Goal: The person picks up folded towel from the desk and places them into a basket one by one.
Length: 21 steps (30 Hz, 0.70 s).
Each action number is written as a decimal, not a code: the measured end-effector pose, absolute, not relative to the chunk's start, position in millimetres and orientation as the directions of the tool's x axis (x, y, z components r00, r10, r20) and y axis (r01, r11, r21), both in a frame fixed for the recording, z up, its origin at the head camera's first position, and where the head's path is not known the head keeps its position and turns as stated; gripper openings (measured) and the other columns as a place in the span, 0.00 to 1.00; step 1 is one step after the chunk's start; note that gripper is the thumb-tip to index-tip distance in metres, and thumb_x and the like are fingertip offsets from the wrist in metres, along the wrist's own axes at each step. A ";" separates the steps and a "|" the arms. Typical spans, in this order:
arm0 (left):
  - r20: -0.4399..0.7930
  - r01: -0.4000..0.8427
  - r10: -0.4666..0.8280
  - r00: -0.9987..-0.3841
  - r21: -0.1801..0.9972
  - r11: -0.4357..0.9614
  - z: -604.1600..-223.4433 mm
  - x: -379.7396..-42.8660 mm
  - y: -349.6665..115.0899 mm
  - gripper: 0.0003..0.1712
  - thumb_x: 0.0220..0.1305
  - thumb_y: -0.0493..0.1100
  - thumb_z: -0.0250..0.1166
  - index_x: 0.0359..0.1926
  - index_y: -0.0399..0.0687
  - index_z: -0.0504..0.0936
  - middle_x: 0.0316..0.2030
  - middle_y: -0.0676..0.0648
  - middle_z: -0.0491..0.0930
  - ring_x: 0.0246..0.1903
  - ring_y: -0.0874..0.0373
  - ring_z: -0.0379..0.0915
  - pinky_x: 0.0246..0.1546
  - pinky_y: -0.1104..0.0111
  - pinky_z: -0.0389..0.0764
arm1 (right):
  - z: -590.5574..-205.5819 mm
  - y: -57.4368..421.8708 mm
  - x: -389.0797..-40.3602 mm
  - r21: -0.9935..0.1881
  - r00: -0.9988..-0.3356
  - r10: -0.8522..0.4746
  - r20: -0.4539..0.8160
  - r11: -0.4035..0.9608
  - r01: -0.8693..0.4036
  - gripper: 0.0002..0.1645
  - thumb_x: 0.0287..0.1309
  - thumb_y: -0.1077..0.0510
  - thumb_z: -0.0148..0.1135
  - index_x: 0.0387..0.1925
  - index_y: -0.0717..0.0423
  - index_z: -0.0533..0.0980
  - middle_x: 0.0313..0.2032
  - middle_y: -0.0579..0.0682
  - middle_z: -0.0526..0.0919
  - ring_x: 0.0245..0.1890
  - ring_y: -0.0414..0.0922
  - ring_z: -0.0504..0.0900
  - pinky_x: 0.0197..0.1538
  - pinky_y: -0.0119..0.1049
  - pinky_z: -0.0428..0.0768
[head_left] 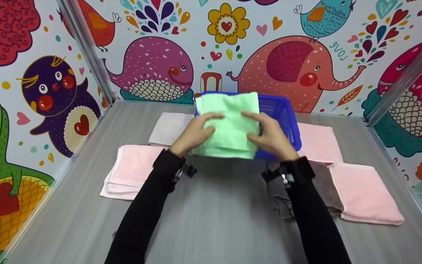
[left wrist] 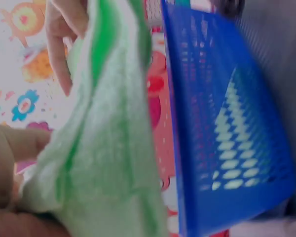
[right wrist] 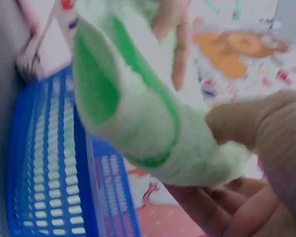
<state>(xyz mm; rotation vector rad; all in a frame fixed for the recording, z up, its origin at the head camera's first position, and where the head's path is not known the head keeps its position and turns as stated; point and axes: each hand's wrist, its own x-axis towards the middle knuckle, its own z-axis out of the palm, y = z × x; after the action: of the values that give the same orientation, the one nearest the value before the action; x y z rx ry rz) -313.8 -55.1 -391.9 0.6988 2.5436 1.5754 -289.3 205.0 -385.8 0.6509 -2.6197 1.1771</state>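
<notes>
A folded light green towel (head_left: 229,126) is held up in front of and over the blue plastic basket (head_left: 288,121). My left hand (head_left: 195,132) grips the towel's left side. On its right side my right hand (head_left: 272,136) holds it, the thumb on the near face and other fingers beneath in the right wrist view. Loose folds of the green towel (right wrist: 138,113) gape open along the lower edge. Pale green shows through the holes of the basket wall (left wrist: 207,207) in the left wrist view.
Left of the basket lie a folded whitish towel (head_left: 169,128) and a folded pink towel (head_left: 134,170). To the right are a pink towel (head_left: 321,143), a grey towel (head_left: 324,183) and another pink towel (head_left: 366,192). Cartoon-printed panels (head_left: 211,66) wall the grey table (head_left: 218,220).
</notes>
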 end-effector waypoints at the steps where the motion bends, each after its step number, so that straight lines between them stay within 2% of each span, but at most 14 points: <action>1: 0.168 0.337 0.411 -0.896 0.860 0.384 -389.7 -324.3 -51.9 0.26 0.72 0.32 0.54 0.68 0.48 0.78 0.68 0.48 0.76 0.15 0.65 0.55 0.20 0.73 0.65 | -385.6 205.4 -299.5 -0.658 -0.893 -0.301 0.335 0.604 -0.450 0.41 0.54 0.69 0.67 0.71 0.54 0.73 0.63 0.61 0.80 0.56 0.52 0.76 0.58 0.48 0.76; 3: 0.143 0.325 0.411 -0.900 0.849 0.417 -387.2 -344.0 -46.2 0.29 0.70 0.30 0.53 0.69 0.46 0.77 0.70 0.45 0.74 0.16 0.62 0.54 0.21 0.73 0.63 | -387.9 205.8 -318.4 -0.661 -0.915 -0.283 0.288 0.632 -0.404 0.44 0.53 0.70 0.64 0.74 0.55 0.69 0.66 0.63 0.76 0.57 0.52 0.74 0.58 0.47 0.74; 5: 0.117 0.319 0.406 -0.906 0.819 0.477 -388.4 -361.9 -42.1 0.30 0.69 0.29 0.52 0.70 0.46 0.76 0.71 0.44 0.73 0.26 0.60 0.65 0.29 0.71 0.64 | -393.6 205.4 -335.0 -0.655 -0.931 -0.284 0.228 0.663 -0.363 0.47 0.53 0.70 0.62 0.77 0.57 0.65 0.68 0.65 0.73 0.56 0.54 0.72 0.56 0.46 0.72; 7: 0.094 0.316 0.392 -0.915 0.770 0.554 -393.6 -376.2 -38.8 0.31 0.68 0.26 0.50 0.70 0.44 0.76 0.71 0.43 0.73 0.44 0.54 0.74 0.39 0.68 0.67 | -402.3 204.1 -348.8 -0.643 -0.939 -0.299 0.173 0.687 -0.337 0.50 0.53 0.72 0.62 0.78 0.59 0.61 0.71 0.66 0.69 0.57 0.54 0.71 0.56 0.45 0.70; 8: 0.083 0.313 0.381 -0.921 0.741 0.594 -397.7 -381.8 -37.3 0.32 0.67 0.25 0.50 0.70 0.44 0.76 0.71 0.42 0.72 0.54 0.52 0.73 0.45 0.66 0.68 | -407.1 203.1 -354.3 -0.638 -0.940 -0.308 0.145 0.697 -0.327 0.51 0.52 0.72 0.61 0.79 0.60 0.59 0.72 0.66 0.68 0.57 0.54 0.70 0.56 0.45 0.70; 10: 0.061 0.313 0.369 -0.928 0.666 0.677 -408.3 -389.9 -33.6 0.33 0.65 0.22 0.49 0.69 0.41 0.76 0.71 0.39 0.72 0.72 0.50 0.63 0.59 0.65 0.69 | -417.5 200.2 -363.5 -0.626 -0.941 -0.324 0.095 0.716 -0.309 0.53 0.51 0.74 0.62 0.79 0.61 0.57 0.73 0.66 0.66 0.53 0.54 0.69 0.54 0.44 0.70; 12: 0.032 0.329 0.380 -0.925 0.569 0.754 -419.8 -393.1 -29.0 0.30 0.65 0.21 0.49 0.65 0.37 0.78 0.67 0.34 0.73 0.69 0.43 0.67 0.64 0.59 0.72 | -427.4 196.7 -369.6 -0.625 -0.945 -0.324 0.044 0.729 -0.279 0.54 0.49 0.75 0.64 0.79 0.61 0.57 0.74 0.65 0.66 0.52 0.54 0.70 0.53 0.43 0.72; 13: 0.016 0.343 0.391 -0.920 0.515 0.785 -425.4 -394.0 -26.2 0.27 0.67 0.21 0.49 0.62 0.35 0.79 0.65 0.31 0.74 0.65 0.41 0.72 0.64 0.56 0.74 | -431.8 194.9 -371.9 -0.616 -0.945 -0.325 0.019 0.741 -0.267 0.55 0.48 0.76 0.65 0.79 0.61 0.58 0.75 0.64 0.65 0.52 0.55 0.71 0.52 0.43 0.72; 17: -0.001 0.401 0.420 -0.907 0.299 0.866 -440.8 -394.5 -14.9 0.15 0.73 0.25 0.50 0.50 0.31 0.82 0.57 0.26 0.77 0.46 0.37 0.82 0.51 0.50 0.82 | -441.6 188.0 -376.2 -0.558 -0.948 -0.312 -0.066 0.799 -0.225 0.53 0.48 0.75 0.67 0.77 0.62 0.61 0.75 0.63 0.66 0.60 0.59 0.75 0.60 0.47 0.76; 19: 0.021 0.398 0.405 -0.914 0.234 0.887 -444.1 -395.1 -9.9 0.16 0.76 0.26 0.49 0.52 0.31 0.83 0.59 0.23 0.75 0.46 0.35 0.83 0.51 0.49 0.83 | -441.4 186.6 -376.0 -0.519 -0.954 -0.285 -0.090 0.831 -0.199 0.50 0.51 0.72 0.68 0.76 0.64 0.63 0.74 0.64 0.67 0.68 0.61 0.73 0.70 0.50 0.73; 21: 0.075 0.386 0.378 -0.923 0.165 0.908 -445.0 -395.9 -5.1 0.17 0.77 0.27 0.50 0.54 0.32 0.84 0.66 0.22 0.70 0.54 0.33 0.80 0.52 0.50 0.84 | -438.2 186.5 -374.2 -0.472 -0.968 -0.228 -0.101 0.868 -0.155 0.46 0.53 0.68 0.70 0.75 0.64 0.66 0.71 0.66 0.71 0.71 0.62 0.71 0.73 0.53 0.70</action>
<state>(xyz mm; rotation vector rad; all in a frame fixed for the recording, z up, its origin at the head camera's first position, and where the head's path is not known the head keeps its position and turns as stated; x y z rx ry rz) -395.9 -5.1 -445.0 0.6226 3.1088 0.2817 -374.2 186.5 -438.2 0.3289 -3.1845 0.7838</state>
